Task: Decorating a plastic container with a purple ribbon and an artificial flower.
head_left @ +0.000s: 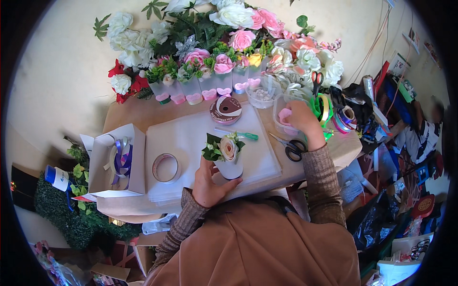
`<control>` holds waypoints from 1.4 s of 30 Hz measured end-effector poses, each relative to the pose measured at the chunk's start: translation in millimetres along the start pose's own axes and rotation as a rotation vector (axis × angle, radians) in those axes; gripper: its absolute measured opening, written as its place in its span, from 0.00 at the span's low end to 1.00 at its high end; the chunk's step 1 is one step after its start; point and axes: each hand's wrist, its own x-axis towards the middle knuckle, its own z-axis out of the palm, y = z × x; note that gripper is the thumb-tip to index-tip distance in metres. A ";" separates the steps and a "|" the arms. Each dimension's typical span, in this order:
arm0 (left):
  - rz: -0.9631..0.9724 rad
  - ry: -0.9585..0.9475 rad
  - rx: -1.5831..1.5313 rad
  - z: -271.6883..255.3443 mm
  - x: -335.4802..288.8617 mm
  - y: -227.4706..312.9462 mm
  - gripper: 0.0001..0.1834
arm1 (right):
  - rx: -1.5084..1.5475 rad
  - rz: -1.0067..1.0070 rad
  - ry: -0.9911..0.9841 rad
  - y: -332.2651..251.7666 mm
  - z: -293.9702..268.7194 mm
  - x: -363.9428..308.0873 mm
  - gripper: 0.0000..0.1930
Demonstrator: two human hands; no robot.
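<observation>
Near the front of the table, my left hand (210,187) is closed around a small flower arrangement. It has a cream rose (228,148) with green leaves, standing upright in a pale translucent wrap (231,168). To the right, my right hand (302,117) reaches down into a clear plastic tub (278,125). Pink paper pieces (285,116) lie in that tub beside my fingers, whose tips are hidden. Scissors with black handles (294,150) rest just below the tub. A green-ended pen-like tool (250,137) lies behind the rose.
A ribbon spool (224,112) and a tape roll (166,168) rest on white sheets (191,124). At left stands an open box (95,174) with ribbons. Several wrapped bouquets with pink hearts (208,94) line the back. A tub of white bits (262,97) and green ribbon (318,106) stand at right.
</observation>
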 end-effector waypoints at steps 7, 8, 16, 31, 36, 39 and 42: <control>-0.079 -0.010 -0.439 -6.8 2.4 6.3 0.47 | 0.037 -0.124 0.172 1.9 -5.4 -3.8 0.08; -0.089 -0.002 -0.479 -7.3 3.9 8.1 0.47 | 0.060 -0.079 0.175 1.7 -5.8 -3.7 0.11; -0.084 0.111 -0.580 -5.1 15.4 0.9 0.47 | 0.046 0.027 0.102 -6.8 -20.6 -5.2 0.07; -0.162 0.206 -0.677 -0.9 19.0 -14.1 0.39 | 0.181 -0.144 0.124 5.5 -32.6 -12.4 0.10; -0.163 0.235 -0.727 -0.3 19.9 -14.8 0.30 | 0.242 -0.159 0.191 4.3 -34.6 -15.1 0.09; -0.173 0.236 -0.770 -3.9 17.3 -14.9 0.28 | 0.138 -0.073 0.178 -6.2 -37.6 -16.3 0.07; -0.180 0.221 -0.806 -3.9 18.2 -14.9 0.28 | 0.235 -0.123 0.272 -7.3 -34.2 -15.1 0.06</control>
